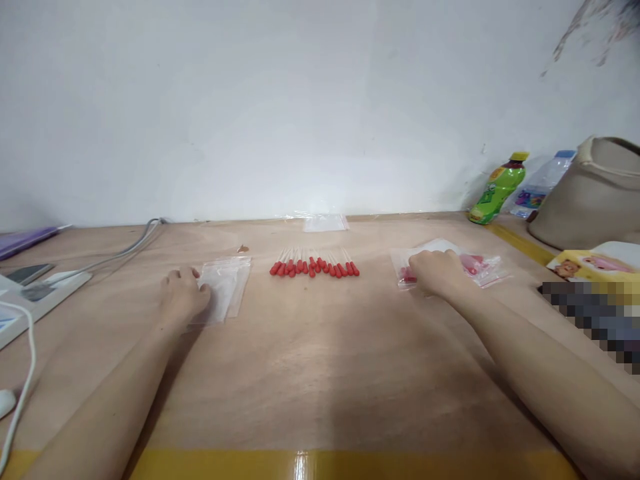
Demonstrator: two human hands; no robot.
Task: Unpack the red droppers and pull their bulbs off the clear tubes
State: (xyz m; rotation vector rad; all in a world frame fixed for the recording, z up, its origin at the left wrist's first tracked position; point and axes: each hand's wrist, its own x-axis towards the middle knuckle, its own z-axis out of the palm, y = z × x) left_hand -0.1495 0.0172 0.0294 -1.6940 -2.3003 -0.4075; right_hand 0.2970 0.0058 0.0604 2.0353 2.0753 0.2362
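Observation:
Several thin white sticks with red tips [315, 267] lie in a row mid-table, red ends towards me. To their left, a small stack of clear plastic zip bags [220, 290] lies flat. My left hand [184, 293] rests at that stack's left edge, open, with its fingers loosely bent and apart and its thumb by the bags. On the right, my right hand [440, 272] is closed, knuckles up, over clear plastic bags [487, 270] with red pieces inside. Its fingertips are hidden, but it appears to grip a bag there.
Another clear bag [326, 223] lies against the wall. At the right stand a green bottle [500, 188], a clear bottle [543, 183] and a beige bag [593, 193], with a yellow printed packet [595, 267] in front. A white power strip [45, 303] with cables lies left.

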